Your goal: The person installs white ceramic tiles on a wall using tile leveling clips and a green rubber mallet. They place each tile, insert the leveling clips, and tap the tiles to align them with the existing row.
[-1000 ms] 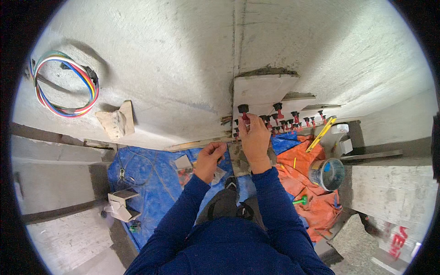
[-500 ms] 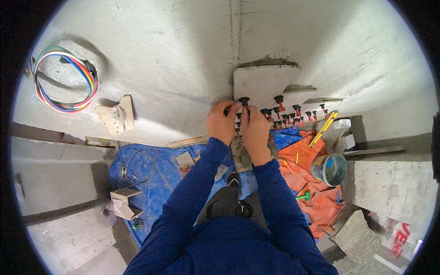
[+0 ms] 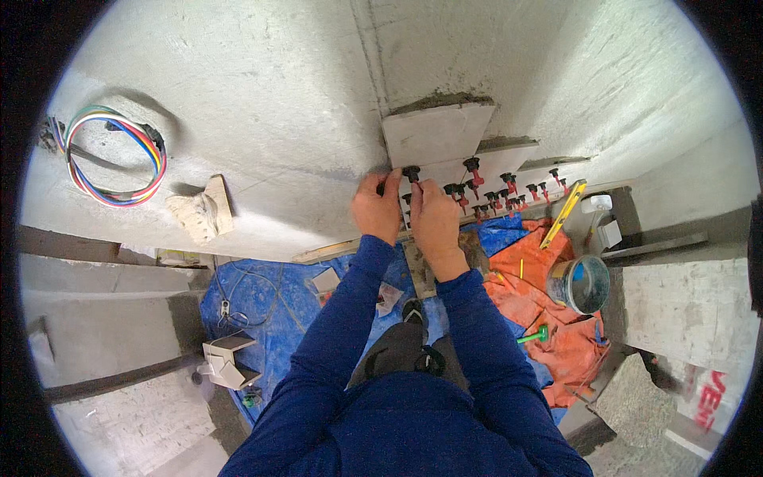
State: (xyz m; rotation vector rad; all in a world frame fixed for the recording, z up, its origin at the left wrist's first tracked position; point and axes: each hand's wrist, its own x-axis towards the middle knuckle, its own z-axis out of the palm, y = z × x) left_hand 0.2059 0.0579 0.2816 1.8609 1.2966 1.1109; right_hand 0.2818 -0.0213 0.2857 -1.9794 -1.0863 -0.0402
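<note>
1. Both hands are meeting at a black-capped red tile-leveling spacer (image 3: 410, 172), which is sitting at the near edge of a pale wall tile (image 3: 437, 135) on the far wall.
2. The left hand (image 3: 377, 205) is curling its fingers just left of the black cap, and a dark spot is showing among them; whether it is pinching anything, I cannot tell.
3. The right hand (image 3: 435, 224) is holding its fingertips bunched beside the red stem, partly hiding it; a firm pinch cannot be confirmed.
4. More red-and-black spacers (image 3: 474, 168) are standing to the right, before a yellow spirit level (image 3: 566, 211).
5. Judging from this pose, the person is fitting or adjusting that one spacer.
6. The next move seems to be calling for a steady fingertip grip on the stem and light, even handling, without nudging the tile.
</note>
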